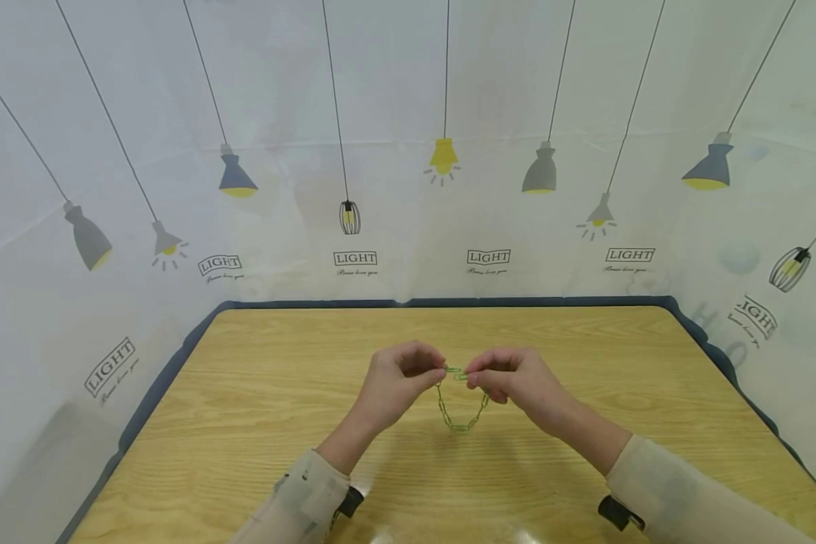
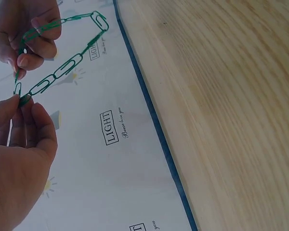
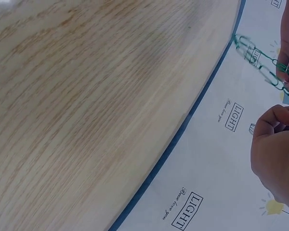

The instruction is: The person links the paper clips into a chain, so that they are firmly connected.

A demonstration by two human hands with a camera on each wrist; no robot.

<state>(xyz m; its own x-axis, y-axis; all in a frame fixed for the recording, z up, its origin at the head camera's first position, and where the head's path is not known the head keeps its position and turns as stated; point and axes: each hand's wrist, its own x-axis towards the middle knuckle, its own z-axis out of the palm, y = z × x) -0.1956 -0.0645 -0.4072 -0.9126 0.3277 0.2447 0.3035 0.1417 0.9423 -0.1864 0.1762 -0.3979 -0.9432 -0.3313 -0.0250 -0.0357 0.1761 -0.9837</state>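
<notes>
A chain of several green paper clips (image 1: pixel 459 428) hangs in a loop between the two hands, above the wooden table. My left hand (image 1: pixel 397 381) pinches a paper clip at one end of the chain between thumb and fingers. Opposite it, my right hand (image 1: pixel 520 384) pinches a clip at the other end, and the two end clips meet or nearly meet between the fingertips. In the left wrist view the linked paper clips (image 2: pixel 67 65) show plainly. Whether the end clips are hooked together I cannot tell. Fingers hide part of the right-hand end in the right wrist view.
The wooden table (image 1: pixel 258 393) spreads beneath both hands, with a dark blue border (image 1: pixel 313 304) along its edge. Behind and beside it stands a pale sheet (image 1: pixel 394 98) printed with hanging lamps. Dark straps (image 1: pixel 347 505) sit at the sleeve cuffs.
</notes>
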